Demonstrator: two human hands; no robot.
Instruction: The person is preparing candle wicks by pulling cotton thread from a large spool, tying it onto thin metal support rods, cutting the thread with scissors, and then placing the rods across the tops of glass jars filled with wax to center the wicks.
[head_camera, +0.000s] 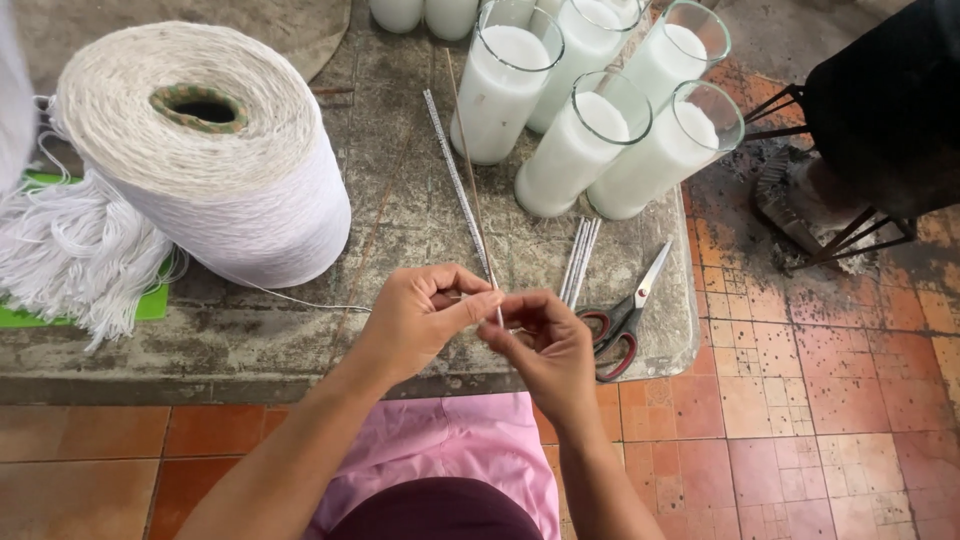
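At the lower centre of the frame, the left hand (425, 310) and the right hand (545, 345) are brought together, fingertips nearly touching. A thin pale wooden stick (466, 150) is pinched between the closed fingers of both hands and runs from them toward the top centre of the frame. A fine white thread (310, 300) is drawn from the left hand across to the large cone of white cotton yarn (215, 165) standing at the upper left; whether the thread is wound round the stick cannot be told, as the fingers hide that spot. Below and left of the cone, a loose bundle of cut white strings (75, 260) is laid over a green mat (20, 315). On the worn grey concrete surface (400, 200), a long narrow metal ruler (455, 180) is set beside the stick. Tall clear glasses filled with white wax (580, 150) are grouped at the upper centre. Red-handled scissors (625, 320) lie just right of the right hand, near a few short white sticks (578, 258).
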